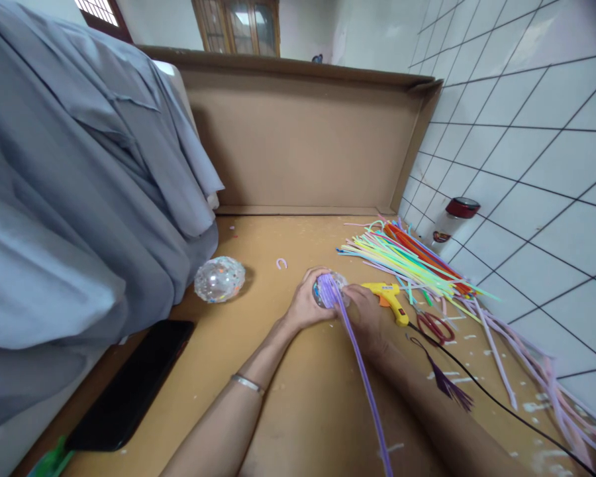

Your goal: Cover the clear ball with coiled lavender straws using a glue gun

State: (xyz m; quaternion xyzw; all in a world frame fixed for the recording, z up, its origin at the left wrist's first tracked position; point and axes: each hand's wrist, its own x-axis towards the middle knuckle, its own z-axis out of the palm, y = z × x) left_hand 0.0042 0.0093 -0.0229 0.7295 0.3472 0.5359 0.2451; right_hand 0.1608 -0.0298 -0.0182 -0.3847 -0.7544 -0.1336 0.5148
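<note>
Purple strands (361, 371) cross the clear piece (342, 279) mid-frame; your left hand (308, 299) cups it, likely for steadiness. Your right hand (361, 313) is alongside; I can't tell its grip.

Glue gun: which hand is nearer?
Right. The right hand is just beside the glue gun, at its nozzle end; the left hand is farther off, to the left of the right hand.
</note>
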